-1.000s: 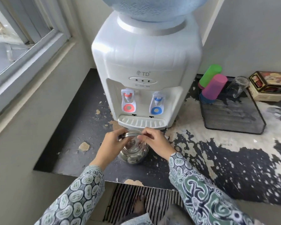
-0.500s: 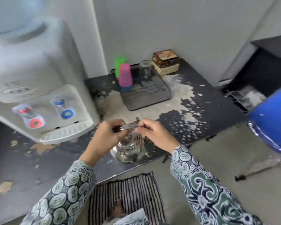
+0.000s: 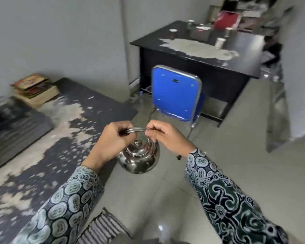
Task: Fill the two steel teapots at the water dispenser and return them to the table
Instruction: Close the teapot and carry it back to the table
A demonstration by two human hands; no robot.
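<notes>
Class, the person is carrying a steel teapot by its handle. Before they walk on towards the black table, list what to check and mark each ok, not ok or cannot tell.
1. Left hand grips the handle: ok.
2. Right hand pinches the handle's other end: ok.
3. Lid seated on the teapot: ok.
4. Teapot hangs level, free of the worn counter: ok.
5. Path to the black table: not ok, a blue chair stands in front of it.
6. Water level inside: cannot tell, lid covers it.
</notes>
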